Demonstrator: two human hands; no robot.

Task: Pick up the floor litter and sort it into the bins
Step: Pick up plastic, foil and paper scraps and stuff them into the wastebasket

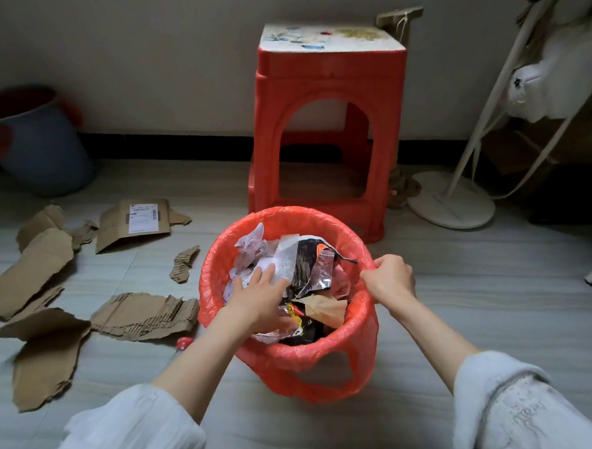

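A bin (291, 358) lined with a red bag (364, 368) is seen on the floor (462, 284), just in front of a red stool (330, 119). It is filled with wrappers (310, 268) and crumpled paper (251, 250). The left hand (260, 298) is laid flat on the litter inside the bin, fingers spread apart. The right hand (391, 276) is closed on the bag's rim at the bin's right edge. Torn cardboard pieces (145, 314) are scattered on the floor to the left of the bin. A small red cap (185, 342) is seen near the bin's left side. A blue bin (40, 141) is placed far left, by the wall. A white stand (451, 199) is seen on the right.
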